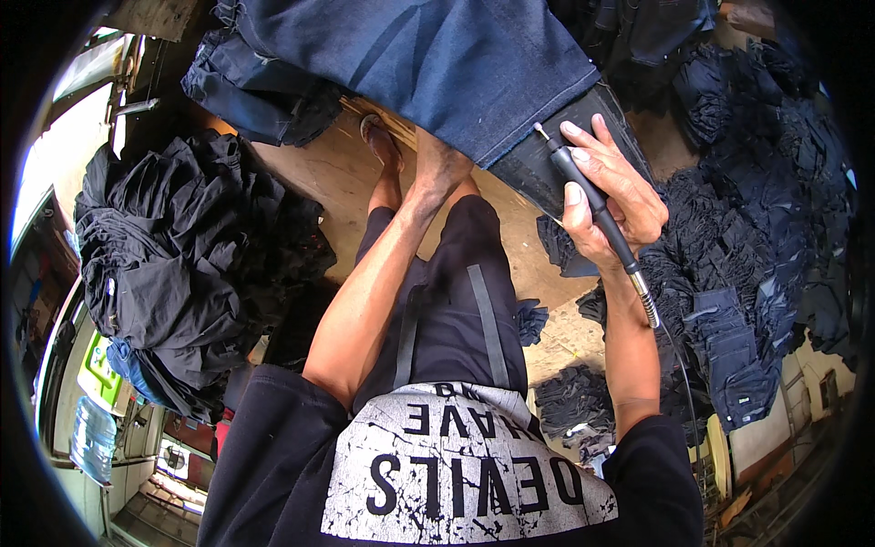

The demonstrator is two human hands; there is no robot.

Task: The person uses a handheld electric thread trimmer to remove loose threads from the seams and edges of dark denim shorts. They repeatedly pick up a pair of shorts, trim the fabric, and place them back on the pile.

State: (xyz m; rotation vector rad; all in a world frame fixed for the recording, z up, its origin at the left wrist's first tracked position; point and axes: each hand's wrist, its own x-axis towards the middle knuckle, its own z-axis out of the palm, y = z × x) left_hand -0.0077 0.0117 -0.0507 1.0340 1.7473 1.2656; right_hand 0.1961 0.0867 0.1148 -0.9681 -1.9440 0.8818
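Head view, looking straight down: the right hand [609, 196] is wrapped snug around a slim black rotary tool handpiece [588, 196], held like a fat pen, its small tip resting right at the hem edge of the dark blue jeans leg [437, 64]. That pencil grip looks like it's for fine control at the hem. A metal-sprung flexible shaft [645, 301] runs back off the handpiece along the forearm, out of the way.

The left hand [439, 169] is pressed flat against the lower edge of the same jeans leg, fingers tucked under the cloth so I can't tell how tightly it's closed. Seems to be there to keep the fabric taut over the dark form [547, 169] poking out of the leg opening.

Around that: a heap of black garments [191, 255] on the left, stacks of dark blue jeans [766, 210] on the right, wooden floor [314, 169] underneath, plus a sandalled foot [381, 141].
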